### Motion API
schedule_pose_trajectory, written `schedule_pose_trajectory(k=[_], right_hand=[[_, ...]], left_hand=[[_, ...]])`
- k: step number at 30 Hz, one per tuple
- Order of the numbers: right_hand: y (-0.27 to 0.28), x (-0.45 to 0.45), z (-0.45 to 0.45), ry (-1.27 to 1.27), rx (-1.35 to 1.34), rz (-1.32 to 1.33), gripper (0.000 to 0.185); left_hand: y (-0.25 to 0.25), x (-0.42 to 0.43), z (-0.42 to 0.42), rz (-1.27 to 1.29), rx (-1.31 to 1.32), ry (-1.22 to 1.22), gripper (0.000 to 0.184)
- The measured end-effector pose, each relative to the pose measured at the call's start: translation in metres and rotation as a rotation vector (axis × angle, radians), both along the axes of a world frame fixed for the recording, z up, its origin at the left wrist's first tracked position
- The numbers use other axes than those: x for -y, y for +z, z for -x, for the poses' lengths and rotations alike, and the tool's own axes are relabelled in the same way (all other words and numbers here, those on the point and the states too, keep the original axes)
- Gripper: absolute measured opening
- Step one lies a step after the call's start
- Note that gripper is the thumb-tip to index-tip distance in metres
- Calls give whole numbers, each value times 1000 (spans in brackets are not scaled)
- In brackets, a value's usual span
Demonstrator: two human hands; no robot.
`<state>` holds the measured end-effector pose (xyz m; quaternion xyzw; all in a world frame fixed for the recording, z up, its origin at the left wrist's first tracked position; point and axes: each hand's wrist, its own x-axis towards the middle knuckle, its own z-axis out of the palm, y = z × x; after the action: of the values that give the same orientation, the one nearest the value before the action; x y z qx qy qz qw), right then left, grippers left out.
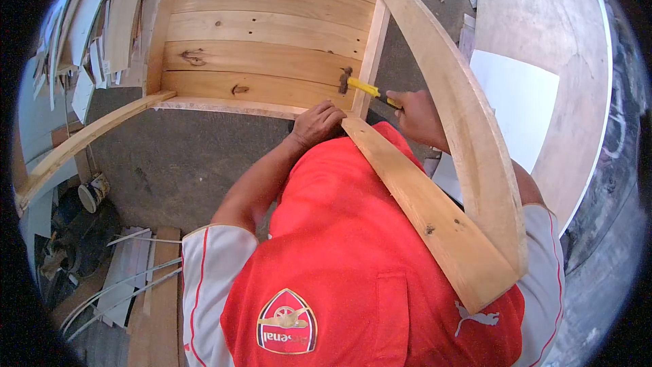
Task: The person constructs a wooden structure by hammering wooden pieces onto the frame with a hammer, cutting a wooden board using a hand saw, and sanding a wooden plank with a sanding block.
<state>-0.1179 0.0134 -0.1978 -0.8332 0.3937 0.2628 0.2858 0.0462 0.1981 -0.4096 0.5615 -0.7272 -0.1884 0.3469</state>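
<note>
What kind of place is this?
It looks like a woodworking shop: the right hand holds a yellow-handled hammer over a planked wooden frame, and long wood offcuts are piled up nearby.

Scrap boards lean in a stack beside the dark, littered floor.

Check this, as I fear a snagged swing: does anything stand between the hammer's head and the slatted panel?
Nothing visible stands between the hammer head and the slatted panel, though depth is hard to judge. The left hand is close beside that path; the curved board crosses above the right forearm.
</note>
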Motion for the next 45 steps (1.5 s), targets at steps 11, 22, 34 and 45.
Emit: schedule_pose_trajectory(k=[11, 22, 34, 45], right_hand=[[3, 16, -9, 123, 21, 68, 40], [25, 14, -21, 170, -151, -5, 36], [22, 6, -16, 221, 2, 152, 43], [32, -13, 7, 149, -97, -23, 43]], left_hand=[[2, 1, -4, -16, 20, -52, 27], [1, 1, -5, -61, 0, -75, 26], [-20, 0, -3, -20, 33, -110, 25], [-14, 0, -4, -30, 3, -111, 28]])
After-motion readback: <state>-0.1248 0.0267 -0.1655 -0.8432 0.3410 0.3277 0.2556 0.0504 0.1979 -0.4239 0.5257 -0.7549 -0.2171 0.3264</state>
